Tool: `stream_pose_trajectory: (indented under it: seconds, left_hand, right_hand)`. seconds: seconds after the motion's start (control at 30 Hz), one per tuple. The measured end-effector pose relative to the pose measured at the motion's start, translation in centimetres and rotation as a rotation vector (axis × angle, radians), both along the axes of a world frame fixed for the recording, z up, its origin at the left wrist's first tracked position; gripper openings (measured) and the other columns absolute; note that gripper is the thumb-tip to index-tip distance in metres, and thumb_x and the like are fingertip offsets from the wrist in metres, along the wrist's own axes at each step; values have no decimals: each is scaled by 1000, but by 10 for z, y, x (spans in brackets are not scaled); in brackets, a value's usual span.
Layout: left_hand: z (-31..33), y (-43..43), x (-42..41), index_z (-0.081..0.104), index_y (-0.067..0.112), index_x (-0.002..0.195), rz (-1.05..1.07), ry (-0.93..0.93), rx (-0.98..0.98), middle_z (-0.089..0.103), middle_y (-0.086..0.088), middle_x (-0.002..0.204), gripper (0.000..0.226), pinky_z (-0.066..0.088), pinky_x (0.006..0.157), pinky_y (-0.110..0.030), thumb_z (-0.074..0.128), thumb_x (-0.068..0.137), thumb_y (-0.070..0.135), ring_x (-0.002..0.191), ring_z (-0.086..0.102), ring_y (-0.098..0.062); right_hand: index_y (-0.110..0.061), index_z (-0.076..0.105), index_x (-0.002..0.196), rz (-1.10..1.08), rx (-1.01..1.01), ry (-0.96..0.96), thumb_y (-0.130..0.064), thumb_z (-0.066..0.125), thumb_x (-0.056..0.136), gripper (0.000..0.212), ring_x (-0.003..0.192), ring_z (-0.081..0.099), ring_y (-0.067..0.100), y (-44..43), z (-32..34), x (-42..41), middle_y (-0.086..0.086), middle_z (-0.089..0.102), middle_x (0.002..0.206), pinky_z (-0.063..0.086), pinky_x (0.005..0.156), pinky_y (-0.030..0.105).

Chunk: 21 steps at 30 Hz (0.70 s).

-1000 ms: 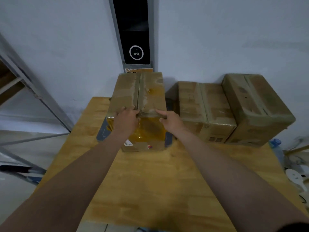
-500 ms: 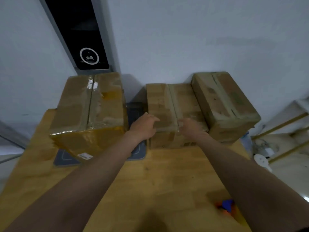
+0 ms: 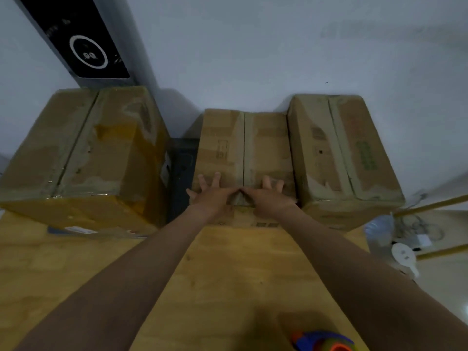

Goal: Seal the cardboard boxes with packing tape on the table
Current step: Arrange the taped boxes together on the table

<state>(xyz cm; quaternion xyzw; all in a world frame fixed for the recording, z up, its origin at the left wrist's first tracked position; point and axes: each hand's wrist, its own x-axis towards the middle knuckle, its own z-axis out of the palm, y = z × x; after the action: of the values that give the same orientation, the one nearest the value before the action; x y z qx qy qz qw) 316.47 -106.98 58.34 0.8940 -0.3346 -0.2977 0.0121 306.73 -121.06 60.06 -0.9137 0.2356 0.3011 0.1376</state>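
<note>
Both hands — left hand, right hand — lie spread, palms down, on the middle brown cardboard box, probably stiff yet light — best gripped at its near corners.

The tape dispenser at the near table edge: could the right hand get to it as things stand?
Probably yes. The right hand lies flat and empty on the middle box, and only bare table lies between it and the dispenser, beside that forearm.

Print on the boxes is too blurred to read.
</note>
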Motion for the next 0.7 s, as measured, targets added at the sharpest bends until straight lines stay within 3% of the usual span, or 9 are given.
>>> stream_pose_trajectory:
  seconds: [0.17, 0.23, 0.3, 0.33, 0.4, 0.5, 0.6, 0.7]
  left_hand:
    - [0, -5, 8, 23, 65, 149, -17, -14, 48, -16, 2, 171, 70, 0, 109, -85, 65, 95, 47, 150, -22, -52]
    - [2, -10, 7, 18, 66, 150, -23, -25, 85, -19, 1, 170, 74, -1, 108, -86, 65, 94, 49, 149, -22, -53]
    - [10, -21, 6, 16, 66, 151, -9, -14, 132, -20, -2, 170, 76, -1, 107, -86, 64, 94, 51, 148, -21, -55]
    - [12, -28, 6, 17, 64, 152, 6, 2, 146, -19, -4, 170, 75, -1, 108, -86, 64, 94, 53, 149, -20, -55]
    - [10, -41, 7, 20, 58, 155, 10, 20, 141, -14, -5, 171, 73, 0, 109, -85, 61, 95, 56, 150, -18, -53]
    - [3, -56, 4, 17, 48, 159, -55, 24, 88, -5, 5, 172, 78, 6, 109, -85, 60, 95, 57, 153, -16, -47]
    - [2, -71, -6, 20, 31, 163, -30, 28, 85, 1, 12, 170, 75, 15, 110, -83, 57, 100, 48, 154, -9, -44]
    - [-7, -80, -6, 31, 25, 160, -77, -11, 65, 20, 4, 168, 77, 21, 114, -75, 54, 91, 50, 151, 10, -44]
  right_hand:
    - [-66, 16, 145, 85, -1, 40, -25, 52, 96, 74, 143, -13, 51, -17, -5, 6, -3, -6, 160, 31, 103, 76]
    - [-57, 34, 144, 113, 13, 11, -32, 54, 95, 58, 141, 10, 50, -24, 2, 7, 1, 17, 154, 39, 104, 67]
    - [-34, 57, 133, 77, 6, -154, -33, 54, 94, 39, 130, 41, 43, -34, 18, 4, 5, 49, 138, 48, 99, 56]
    - [-26, 61, 128, 38, -46, -264, -30, 53, 93, 36, 127, 47, 39, -40, 25, 1, 7, 56, 132, 49, 97, 53]
    - [-19, 54, 137, -58, -216, -424, -28, 53, 94, 44, 135, 37, 40, -56, 38, -8, 12, 48, 142, 41, 105, 57]
    - [-18, 24, 155, -273, -306, -394, -42, 46, 97, 66, 146, 16, 48, -82, 52, -24, 22, 23, 160, 21, 113, 67]
    - [-14, 6, 160, -410, -236, -271, -59, 36, 99, 81, 149, 16, 45, -103, 50, -42, 26, 16, 162, 24, 115, 65]
    - [-12, 1, 160, -403, -216, -260, -65, 41, 97, 92, 151, 8, 44, -109, 37, -57, 29, 10, 163, 27, 116, 59]
